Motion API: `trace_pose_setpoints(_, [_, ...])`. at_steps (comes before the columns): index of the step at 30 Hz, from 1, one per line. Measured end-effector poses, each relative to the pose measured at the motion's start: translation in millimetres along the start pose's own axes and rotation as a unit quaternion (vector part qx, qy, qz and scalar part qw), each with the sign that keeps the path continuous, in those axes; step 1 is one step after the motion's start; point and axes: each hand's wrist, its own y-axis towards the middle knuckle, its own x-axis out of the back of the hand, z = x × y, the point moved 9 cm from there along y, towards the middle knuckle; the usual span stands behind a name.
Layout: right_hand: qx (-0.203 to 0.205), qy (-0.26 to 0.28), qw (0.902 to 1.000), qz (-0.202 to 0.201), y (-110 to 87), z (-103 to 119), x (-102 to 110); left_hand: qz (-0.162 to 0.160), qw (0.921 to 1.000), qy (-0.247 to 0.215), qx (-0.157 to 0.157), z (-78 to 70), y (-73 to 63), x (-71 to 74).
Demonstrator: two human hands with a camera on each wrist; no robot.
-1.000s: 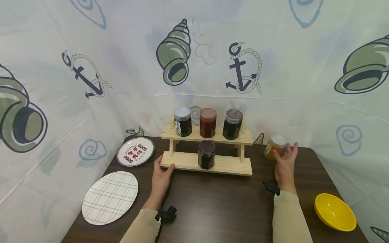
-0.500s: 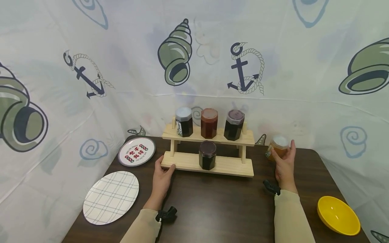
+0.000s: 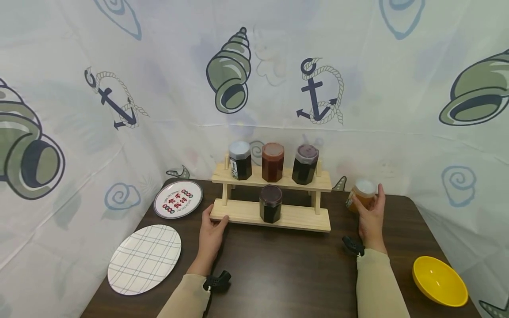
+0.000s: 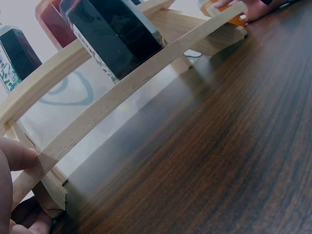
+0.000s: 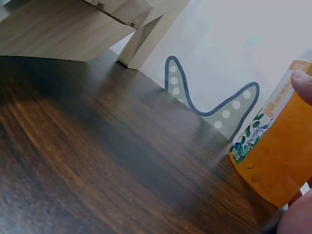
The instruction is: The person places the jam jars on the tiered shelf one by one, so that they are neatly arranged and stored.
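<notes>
My left hand [image 3: 210, 230] grips the left end of the two-tier wooden rack [image 3: 234, 213], with the thumb over the lower shelf's edge in the left wrist view. At the right, my right hand [image 3: 371, 220] holds an orange jam jar [image 3: 362, 194] with a white lid, its thumb at the near side. The jar's label faces left in the right wrist view, and its base looks to be at the table surface. On the upper shelf stand a white-lidded dark jar [image 3: 240, 160], a red jar [image 3: 272, 162] and a purple-lidded dark jar [image 3: 305, 164]. Another dark jar [image 3: 270, 204] stands on the lower shelf.
Left of the rack lie a plate with red characters [image 3: 178, 199] and a checked oval plate [image 3: 145, 259]. A yellow bowl [image 3: 439, 281] sits near the right edge of the dark table [image 3: 286, 274]. A patterned cloth [image 3: 167, 88] hangs right behind.
My right hand's fingers were spread beside the orange jar; they have now closed round it. The left hand has stayed on the rack.
</notes>
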Motion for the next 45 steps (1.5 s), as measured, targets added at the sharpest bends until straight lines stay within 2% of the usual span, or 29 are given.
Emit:
trace_pose_setpoints(3, [0.007, -0.016, 0.9998, -0.008, -8.2, 9, -2, 0.000, 1.0000, 0.000, 0.001, -0.1, -0.6, 0.3])
trace_pose_setpoints(6, [0.046, -0.049, 0.9976, -0.018, -18.6, 25, -7, 0.000, 1.0000, 0.001, 0.000, 0.7, -0.3, 0.6])
trace_pose_setpoints(9, [0.100, -0.110, 0.9880, -0.043, -29.6, 40, -9, -0.001, 1.0000, 0.000, -0.001, 1.8, 0.5, 0.9])
trace_pose_setpoints(13, [0.146, -0.154, 0.9715, -0.107, -42.1, 54, -5, -0.002, 1.0000, -0.003, -0.002, 2.6, 1.2, 0.7])
trace_pose_setpoints(17, [0.173, -0.141, 0.9606, -0.166, -47.3, 61, 4, -0.002, 1.0000, 0.000, -0.002, 1.2, 0.7, 0.6])
trace_pose_setpoints(21, [0.180, -0.125, 0.9544, -0.203, -49.8, 64, 11, -0.006, 1.0000, 0.004, -0.001, 1.6, 0.7, 1.3])
trace_pose_setpoints(25, [0.194, -0.112, 0.9470, -0.231, -55.3, 70, 13, -0.005, 0.9999, 0.009, 0.001, 0.9, 0.5, 1.2])
trace_pose_setpoints(32, [0.244, -0.100, 0.9242, -0.277, -69.1, 88, 14, -0.006, 0.9999, 0.010, 0.000, 1.3, 1.2, 2.2])
trace_pose_setpoints(35, [0.252, -0.092, 0.9180, -0.292, -70.5, 89, 14, -0.001, 1.0000, 0.007, -0.003, 1.0, 1.5, 2.7])
trace_pose_setpoints(38, [0.249, -0.076, 0.9229, -0.284, -66.2, 87, 11, 0.000, 1.0000, 0.004, -0.004, 1.0, 1.5, 0.8])
trace_pose_setpoints(41, [0.249, -0.048, 0.9328, -0.256, -63.3, 86, 2, -0.008, 0.9999, 0.006, -0.003, 1.8, 1.4, 1.6])
trace_pose_setpoints(43, [0.258, -0.018, 0.9376, -0.233, -64.0, 90, -7, -0.013, 0.9999, 0.011, -0.002, 4.1, 2.2, 2.6])
trace_pose_setpoints(45, [0.276, 0.010, 0.9377, -0.211, -65.4, 100, -15, -0.010, 0.9998, 0.015, -0.001, 7.7, 4.1, 1.8])
